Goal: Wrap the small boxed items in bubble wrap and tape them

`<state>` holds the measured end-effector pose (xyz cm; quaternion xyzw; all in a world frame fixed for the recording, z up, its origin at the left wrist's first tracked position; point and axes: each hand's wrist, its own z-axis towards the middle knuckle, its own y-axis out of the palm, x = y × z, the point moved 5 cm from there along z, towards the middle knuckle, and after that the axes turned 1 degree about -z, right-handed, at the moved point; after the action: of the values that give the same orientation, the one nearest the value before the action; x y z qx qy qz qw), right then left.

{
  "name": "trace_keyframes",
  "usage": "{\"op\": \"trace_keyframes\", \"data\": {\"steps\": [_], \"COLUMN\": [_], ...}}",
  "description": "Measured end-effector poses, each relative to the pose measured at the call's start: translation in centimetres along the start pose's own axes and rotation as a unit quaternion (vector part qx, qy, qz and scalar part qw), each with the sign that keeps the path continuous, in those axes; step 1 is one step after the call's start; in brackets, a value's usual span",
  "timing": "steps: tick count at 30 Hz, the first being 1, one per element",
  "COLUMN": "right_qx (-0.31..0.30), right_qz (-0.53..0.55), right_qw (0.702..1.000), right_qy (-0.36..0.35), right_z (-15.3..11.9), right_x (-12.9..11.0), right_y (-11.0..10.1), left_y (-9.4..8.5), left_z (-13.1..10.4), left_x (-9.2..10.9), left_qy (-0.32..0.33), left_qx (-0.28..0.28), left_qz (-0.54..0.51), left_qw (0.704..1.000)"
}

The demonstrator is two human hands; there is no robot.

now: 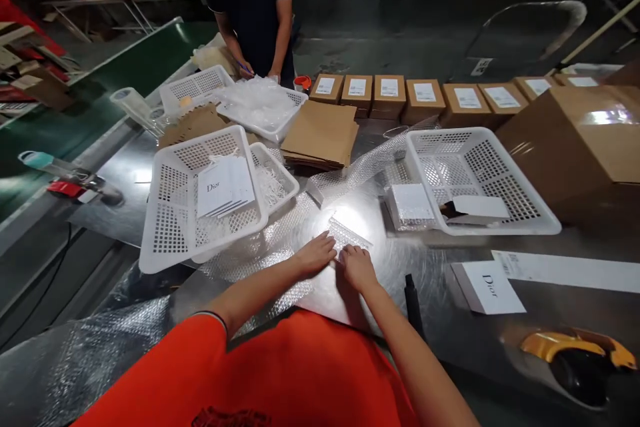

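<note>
A piece of bubble wrap [350, 232] lies on the shiny metal table in front of me. My left hand [316, 253] reaches in from the left, its slightly bent fingers gripping the near edge of the wrap. Close beside it, my right hand [357, 265] has its fingers curled down onto the same edge. Whatever lies beneath the fingers is hidden. A longer bubble wrap sheet [285, 233] spreads to the left, partly under the baskets. Right of my hands stands a bubble-wrapped white box [411, 205].
A white basket [205, 147] holds Dior cards [226, 185]; another basket [525, 193] contains a white box [477, 208]. A Dior box [489, 287], tape dispenser [575, 353] and black tool [413, 303] lie right. Behind are flat cardboard [320, 130], cartons [383, 95] and a person [257, 13].
</note>
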<state>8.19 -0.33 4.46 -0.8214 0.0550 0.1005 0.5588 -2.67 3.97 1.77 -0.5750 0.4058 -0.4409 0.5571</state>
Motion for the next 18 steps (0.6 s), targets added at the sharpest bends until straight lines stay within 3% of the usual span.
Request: {"op": "trace_keyframes", "data": {"steps": [6, 18], "right_qx": [-0.008, 0.051], "right_qz": [0.006, 0.027], "right_qw": [1.000, 0.997], "right_qy": [0.018, 0.057], "right_z": [0.6, 1.4], "right_x": [0.2, 0.5], "right_y": [-0.4, 0.0], "left_y": [0.1, -0.9], "left_z": [2.0, 3.3], "left_x": [-1.3, -2.3], "left_qy": [-0.013, -0.072], "left_qx": [-0.032, -0.087], "left_qz": [-0.077, -0.105], "left_qw": [0.996, 0.988]}}
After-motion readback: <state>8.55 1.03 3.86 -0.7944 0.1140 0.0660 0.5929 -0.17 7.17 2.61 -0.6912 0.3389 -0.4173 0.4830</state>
